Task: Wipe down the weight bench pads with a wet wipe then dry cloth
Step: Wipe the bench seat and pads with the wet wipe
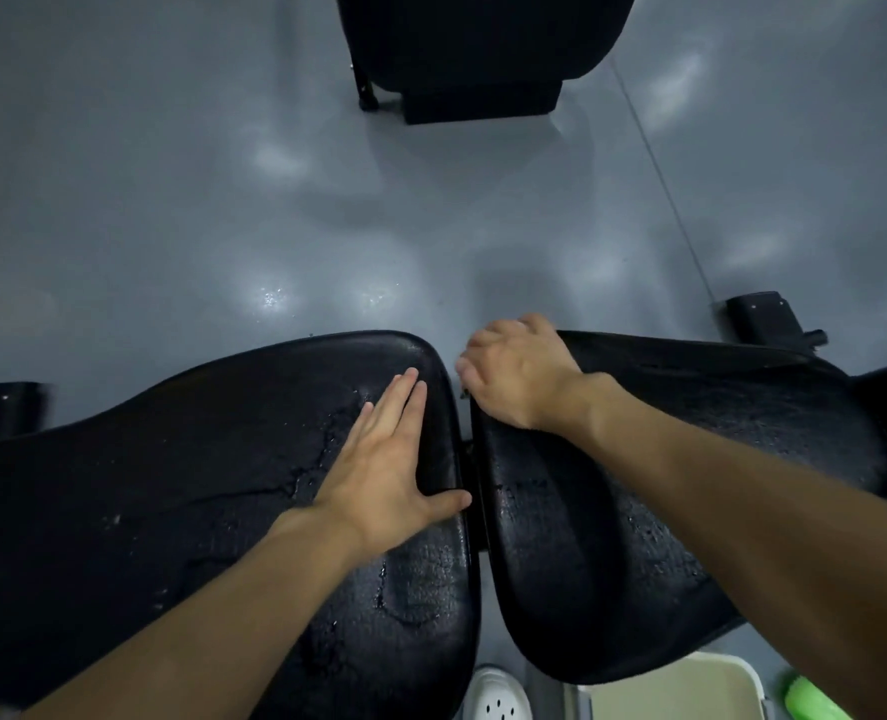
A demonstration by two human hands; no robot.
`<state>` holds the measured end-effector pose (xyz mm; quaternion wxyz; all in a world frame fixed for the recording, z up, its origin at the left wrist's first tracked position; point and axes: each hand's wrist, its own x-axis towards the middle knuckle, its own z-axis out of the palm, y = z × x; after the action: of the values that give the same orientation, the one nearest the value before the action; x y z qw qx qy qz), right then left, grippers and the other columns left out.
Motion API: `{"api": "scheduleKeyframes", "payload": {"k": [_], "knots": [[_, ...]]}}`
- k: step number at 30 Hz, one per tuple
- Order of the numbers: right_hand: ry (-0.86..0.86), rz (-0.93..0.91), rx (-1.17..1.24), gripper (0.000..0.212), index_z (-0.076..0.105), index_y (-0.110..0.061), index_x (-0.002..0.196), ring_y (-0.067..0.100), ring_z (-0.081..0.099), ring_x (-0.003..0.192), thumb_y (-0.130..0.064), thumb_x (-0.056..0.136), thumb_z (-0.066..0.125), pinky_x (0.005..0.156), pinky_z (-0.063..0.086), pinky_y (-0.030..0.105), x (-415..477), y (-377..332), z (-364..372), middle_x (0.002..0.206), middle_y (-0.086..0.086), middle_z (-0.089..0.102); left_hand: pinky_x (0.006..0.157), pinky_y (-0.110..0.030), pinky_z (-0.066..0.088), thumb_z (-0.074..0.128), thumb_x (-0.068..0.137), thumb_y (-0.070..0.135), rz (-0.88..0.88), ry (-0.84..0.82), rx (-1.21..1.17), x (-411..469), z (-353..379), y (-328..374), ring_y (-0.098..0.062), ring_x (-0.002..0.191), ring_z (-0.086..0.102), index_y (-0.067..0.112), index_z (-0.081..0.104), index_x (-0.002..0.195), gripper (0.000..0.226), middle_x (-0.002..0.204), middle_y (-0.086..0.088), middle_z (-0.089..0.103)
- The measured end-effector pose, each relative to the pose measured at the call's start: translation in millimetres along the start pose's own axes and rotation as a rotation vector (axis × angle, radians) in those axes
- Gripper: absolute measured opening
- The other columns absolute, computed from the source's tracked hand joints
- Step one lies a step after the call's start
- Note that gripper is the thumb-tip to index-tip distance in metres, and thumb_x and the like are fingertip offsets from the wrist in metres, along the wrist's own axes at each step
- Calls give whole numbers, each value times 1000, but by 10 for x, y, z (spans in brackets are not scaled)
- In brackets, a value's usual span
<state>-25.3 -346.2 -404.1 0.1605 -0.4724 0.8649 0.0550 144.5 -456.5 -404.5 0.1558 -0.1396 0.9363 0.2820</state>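
Black pads [171, 511], two: left hand [384, 465] flat, right hand [514, 371] curled.

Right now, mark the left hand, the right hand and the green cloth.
left hand [381, 459]: head view, back of the hand.
right hand [514, 376]: head view, back of the hand.
green cloth [815, 699]: head view, visible middle.

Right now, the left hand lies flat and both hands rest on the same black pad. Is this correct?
Not quite. The left hand does lie flat, on the left pad, but the right hand curls over the far corner of the right pad, across the gap. The head view shows it.
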Motion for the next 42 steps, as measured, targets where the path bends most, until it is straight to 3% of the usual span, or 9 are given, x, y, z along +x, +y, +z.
{"api": "scheduleKeyframes", "payload": {"k": [4,7,14,18,24,30,34,39,42], "knots": [[83,-259,-153,60,71,-19,92,22,49,118,-40,94,15,114,23,46,-268,-160,144,103,-5,65,123,-29,5,67,78,62,-28,-3,-86,-174,62,-82,2,145,-18,24,-12,155,117,156,23,-28],[52,-336,-223,57,70,-23,102,20,43,130,-41,97,17,117,21,47,-371,-46,158,114,-6,63,123,-29,3,65,80,63,-17,-17,-85,-266,79,-125,4,143,-22,24,-14,155,115,156,22,-30],[-97,-168,-324,61,63,-19,116,22,33,134,-43,92,13,119,13,52,-273,-287,34,123,-3,57,121,-27,-6,64,79,66,8,-47,-9,-317,112,-121,0,142,-27,19,-20,152,120,156,12,-33],[22,-361,-297,55,72,-16,104,27,39,135,-39,89,24,117,17,53,-1027,-421,275,113,-1,64,123,-35,-3,64,73,73,7,-62,77,-403,163,-160,-8,144,-28,16,-20,152,129,157,5,-33],[68,-255,-363,51,70,-23,105,18,36,142,-40,92,23,116,23,58,-1002,-440,344,130,-6,60,122,-42,-6,64,71,75,17,-31,113,-515,272,-198,-16,146,-26,15,-18,154,130,159,-1,-30],[106,-62,-269,79,68,-21,115,8,18,146,-43,79,2,122,3,50,-972,-681,455,138,-13,52,121,-42,-5,64,71,74,32,-16,154,-469,322,-219,-18,148,-22,12,-15,154,131,160,-3,-26],[202,-95,-248,53,69,-25,104,6,18,145,-37,86,20,120,9,47,-1320,-752,583,132,-17,54,121,-44,0,65,69,75,45,5,177,-447,308,-226,-20,149,-16,11,-11,154,131,162,-5,-21],[233,-227,-374,44,66,-30,96,6,28,142,-37,86,24,112,24,42,-1779,-815,744,125,-18,56,121,-44,16,65,63,77,52,28,255,-473,259,-172,-26,151,3,7,6,155,130,164,-10,-2],[315,-203,-412,54,69,-30,94,6,31,139,-38,86,17,110,26,37,-1731,-838,804,124,-16,58,104,-38,44,68,62,76,105,86,238,-628,244,-88,-24,122,54,13,48,135,98,137,-9,54]]}}
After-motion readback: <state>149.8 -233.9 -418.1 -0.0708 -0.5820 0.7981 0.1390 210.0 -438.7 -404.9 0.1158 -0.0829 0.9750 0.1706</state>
